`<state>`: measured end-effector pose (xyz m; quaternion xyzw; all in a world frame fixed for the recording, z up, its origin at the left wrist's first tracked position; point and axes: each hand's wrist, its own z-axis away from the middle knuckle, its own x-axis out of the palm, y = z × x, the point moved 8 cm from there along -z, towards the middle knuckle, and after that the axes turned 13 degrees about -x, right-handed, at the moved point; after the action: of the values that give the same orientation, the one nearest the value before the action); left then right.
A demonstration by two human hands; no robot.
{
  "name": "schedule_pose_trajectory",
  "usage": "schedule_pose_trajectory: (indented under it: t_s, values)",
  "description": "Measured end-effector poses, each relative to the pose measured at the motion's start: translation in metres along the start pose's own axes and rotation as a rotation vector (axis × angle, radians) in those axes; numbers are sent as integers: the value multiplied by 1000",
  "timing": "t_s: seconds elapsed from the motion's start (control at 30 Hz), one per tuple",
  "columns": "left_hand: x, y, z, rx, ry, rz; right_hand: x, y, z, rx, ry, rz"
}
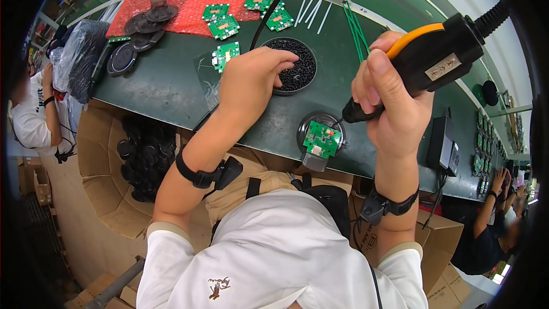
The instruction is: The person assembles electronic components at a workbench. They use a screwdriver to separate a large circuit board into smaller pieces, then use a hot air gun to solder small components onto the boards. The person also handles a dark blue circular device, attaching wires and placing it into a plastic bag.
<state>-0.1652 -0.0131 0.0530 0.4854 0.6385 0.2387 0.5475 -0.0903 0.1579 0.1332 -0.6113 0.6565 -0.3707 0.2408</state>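
Note:
My right hand [392, 88] grips a black electric screwdriver [423, 60] with an orange lever. Its tip points down at a green circuit board [321, 139]. That board sits on a round black housing [303, 131] near the table's front edge. My left hand [249, 83] is over a round dish [313, 60] of small black screws [297, 74], with its fingers curled at the screws. Whether a screw is between those fingers is too small to make out.
Several loose green boards [223, 26] lie beside red bubble wrap [194, 6]. Black round parts [150, 23] are piled at the left. A cardboard box [103, 166] of black parts stands below the table. A black power unit [441, 143] sits at right. Other people work at both sides.

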Motion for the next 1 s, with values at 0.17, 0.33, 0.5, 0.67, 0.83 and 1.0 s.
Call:
schedule_pose_trajectory:
  t_s: [0.17,0.33,0.5,0.67,0.83,1.0]
  values:
    - [19,-7,36,-337,-230,370,-3,-3,0,-55,31,30]
    - [38,0,63,-251,-267,313,0,-6,3,-46,41,25]
    - [43,-1,70,-227,-273,256,12,-8,7,-67,30,-103]
    - [41,0,70,-211,-274,276,18,-7,9,-81,2,-125]
    - [42,-2,71,-197,-273,297,19,-5,10,-61,17,-89]
    - [43,-4,71,-224,-273,341,19,-6,9,-74,17,-71]
